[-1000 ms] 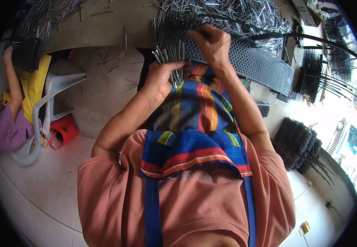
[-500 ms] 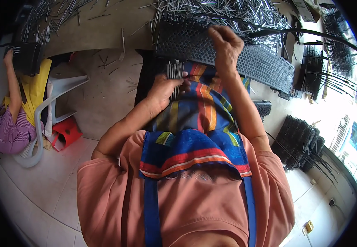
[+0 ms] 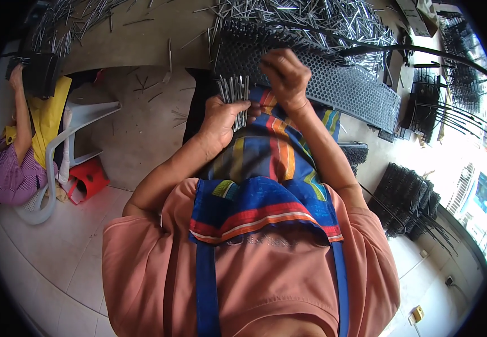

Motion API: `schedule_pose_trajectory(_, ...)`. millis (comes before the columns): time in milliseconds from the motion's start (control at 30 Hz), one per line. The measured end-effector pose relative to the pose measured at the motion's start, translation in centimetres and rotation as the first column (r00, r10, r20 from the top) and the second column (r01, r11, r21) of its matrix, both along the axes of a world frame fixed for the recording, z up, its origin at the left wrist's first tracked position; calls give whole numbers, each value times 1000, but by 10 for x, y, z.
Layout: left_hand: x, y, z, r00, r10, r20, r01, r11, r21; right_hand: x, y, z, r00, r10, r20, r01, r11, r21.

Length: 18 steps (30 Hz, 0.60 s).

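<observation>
My left hand (image 3: 221, 119) grips a bundle of thin metal pins (image 3: 233, 90) that stick up from the fist, held over my lap. My right hand (image 3: 286, 76) is pinched shut at the near edge of a long black perforated panel (image 3: 339, 84), apparently with a pin between the fingertips, though the pin itself is hard to make out. The panel lies slanted across a table in front of me. A large pile of loose metal pins (image 3: 316, 22) lies behind it. A striped multicoloured apron (image 3: 266, 168) covers my lap and chest.
Another person in a purple top (image 3: 5, 168) sits at the left on a white plastic chair (image 3: 75, 140), holding a black panel (image 3: 38, 73). Stacks of black panels with pins (image 3: 409, 199) stand at the right. Loose pins lie scattered over the tabletop (image 3: 142, 45).
My left hand with the pin bundle has come down from the panel towards my lap. My right hand stayed at the panel's near edge, shifting slightly right.
</observation>
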<state>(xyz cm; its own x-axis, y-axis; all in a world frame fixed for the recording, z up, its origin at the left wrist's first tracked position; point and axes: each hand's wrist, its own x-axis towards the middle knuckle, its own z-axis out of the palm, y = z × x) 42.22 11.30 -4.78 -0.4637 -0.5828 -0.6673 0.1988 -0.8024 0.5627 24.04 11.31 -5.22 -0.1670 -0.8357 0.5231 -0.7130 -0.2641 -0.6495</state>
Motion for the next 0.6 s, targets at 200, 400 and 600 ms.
schedule_pose_trajectory(200, -1, -6, 1, 1000, -6, 5, 6, 1000, -17, 4, 6, -2, 977, 14, -213, -30, 997, -73)
schedule_pose_trajectory(400, -7, 0, 2, 998, -60, -9, 60, 998, -17, 6, -5, -3, 998, -16, 53, 20, 996, -82)
schedule_pose_trajectory(600, -1, 11, -12, 986, -167, 5, 166, 985, 40, -1, -9, -5, 936, -125, 328, 137, 991, -11)
